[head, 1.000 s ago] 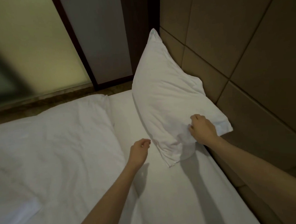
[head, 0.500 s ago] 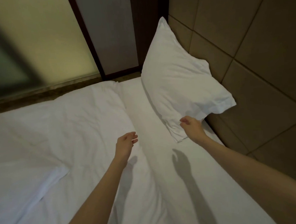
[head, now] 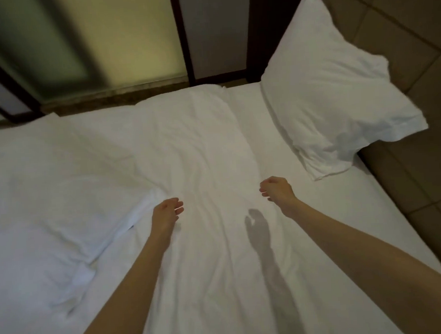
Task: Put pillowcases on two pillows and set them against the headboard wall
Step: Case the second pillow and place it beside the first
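A white cased pillow (head: pixel 330 87) leans upright against the brown padded headboard wall (head: pixel 407 26) at the upper right. A second white pillow (head: pixel 49 211) lies flat on the bed at the left. My left hand (head: pixel 166 212) hovers just right of that pillow's corner, fingers loosely curled, holding nothing. My right hand (head: pixel 277 190) hangs over the sheet, a short way left of and below the leaning pillow, empty, with fingers loosely curled.
A rumpled white duvet (head: pixel 192 142) covers the middle of the bed (head: pixel 334 224). Beyond the far edge stand frosted glass panels (head: pixel 118 36) in dark frames. The headboard wall runs down the right side.
My right hand has let go of the leaning pillow and drawn back to the left. The view has swung left, and the second pillow has come into sight by my left hand.
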{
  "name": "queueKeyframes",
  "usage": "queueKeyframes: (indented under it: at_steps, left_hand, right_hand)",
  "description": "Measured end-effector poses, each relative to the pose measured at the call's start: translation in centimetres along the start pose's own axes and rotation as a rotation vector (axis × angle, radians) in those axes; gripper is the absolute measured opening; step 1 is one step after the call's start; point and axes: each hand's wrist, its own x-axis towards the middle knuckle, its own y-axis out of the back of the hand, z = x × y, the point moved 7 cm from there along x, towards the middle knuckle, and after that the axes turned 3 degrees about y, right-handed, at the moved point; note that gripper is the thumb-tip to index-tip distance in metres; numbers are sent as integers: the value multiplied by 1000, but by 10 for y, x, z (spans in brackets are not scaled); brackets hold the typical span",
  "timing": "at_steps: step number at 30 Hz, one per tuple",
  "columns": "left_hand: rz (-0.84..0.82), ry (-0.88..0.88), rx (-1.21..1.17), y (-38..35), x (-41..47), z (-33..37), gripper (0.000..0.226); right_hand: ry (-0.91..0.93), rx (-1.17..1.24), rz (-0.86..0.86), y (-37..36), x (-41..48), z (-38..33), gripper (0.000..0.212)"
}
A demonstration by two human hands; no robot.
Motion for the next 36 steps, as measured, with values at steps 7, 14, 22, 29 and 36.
queueKeyframes:
  at_steps: [7,14,22,29,36]
  left_hand:
    - [192,81,-76,149,19,-60,18]
    - [482,192,-100,279,27,-108,39]
    - [740,304,25,374,56,-160,54]
    - [544,349,-71,384,107,-200,80]
    - [636,497,-182,388,120,-233,83]
  right_hand:
    - [16,-75,-153,-138,-21,-20,11]
    - [37,-151,-266,-259,-20,-38,9]
    - [145,-286,-349,-376,2,-78,51]
    - [153,-421,-376,-439,41,-95,80]
    - [66,-578,-414,-480,64,-71,97]
